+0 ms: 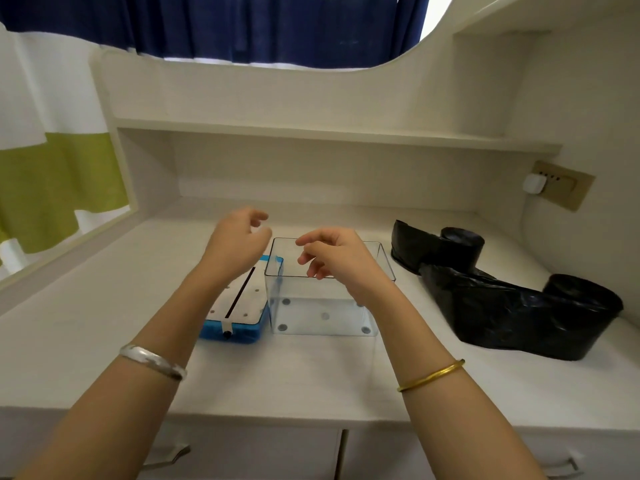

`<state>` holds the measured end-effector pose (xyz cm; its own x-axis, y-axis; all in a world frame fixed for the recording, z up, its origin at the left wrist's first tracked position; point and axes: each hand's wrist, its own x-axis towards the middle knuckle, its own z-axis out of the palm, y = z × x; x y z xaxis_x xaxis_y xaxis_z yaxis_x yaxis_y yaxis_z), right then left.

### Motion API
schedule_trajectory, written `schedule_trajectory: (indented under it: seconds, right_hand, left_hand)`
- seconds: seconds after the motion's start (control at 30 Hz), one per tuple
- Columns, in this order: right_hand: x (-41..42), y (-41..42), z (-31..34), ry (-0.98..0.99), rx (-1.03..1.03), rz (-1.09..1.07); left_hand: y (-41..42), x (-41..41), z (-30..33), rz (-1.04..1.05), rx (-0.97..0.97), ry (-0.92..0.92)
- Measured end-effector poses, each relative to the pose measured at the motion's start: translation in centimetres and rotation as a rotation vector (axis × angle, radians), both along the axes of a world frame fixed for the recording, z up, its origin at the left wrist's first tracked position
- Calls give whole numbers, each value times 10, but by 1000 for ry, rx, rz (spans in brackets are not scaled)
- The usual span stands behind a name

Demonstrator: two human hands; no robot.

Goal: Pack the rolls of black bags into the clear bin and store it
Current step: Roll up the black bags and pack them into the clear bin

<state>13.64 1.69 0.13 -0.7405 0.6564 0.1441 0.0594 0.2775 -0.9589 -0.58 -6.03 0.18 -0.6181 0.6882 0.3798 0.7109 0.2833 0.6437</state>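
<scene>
Both hands hover over the empty clear plastic bin on the white desk: left hand and right hand each with a loose, empty grip. The partly unrolled black bag rolls lie just right; I'd tighten those loose tails before dropping them in.

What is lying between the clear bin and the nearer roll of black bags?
Only bare counter; head view shows nothing between clear bin and nearer roll.
</scene>
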Motion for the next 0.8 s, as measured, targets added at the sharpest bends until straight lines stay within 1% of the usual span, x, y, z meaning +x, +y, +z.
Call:
schedule_trajectory:
  seconds: [0.07,0.13,0.33,0.4,0.47,0.53,0.57,0.7,0.8]
  right_hand:
    - [3,2,2,49,-65,28]
    - [7,5,4,119,-124,26]
    - [34,28,14,209,-111,-112]
    - [46,37,20,199,-92,-197]
    - [58,54,22,81,28,-383]
    - [72,78,21,-126,223,-625]
    - [79,89,19,-220,278,-707]
    - [98,122,8,-530,341,-829]
    - [101,143,0,-640,398,-922]
  left_hand:
    - [9,21,13,-99,1,66]
    - [16,42,23,-187,-8,87]
    - [41,85,33,-333,11,82]
    - [50,96,36,-373,17,83]
    - [59,106,37,-402,-17,85]
    - [67,114,34,-422,-75,113]
    - [71,117,31,-430,-109,129]
    - [76,122,24,-424,-194,174]
    - [80,127,22,-435,-219,176]
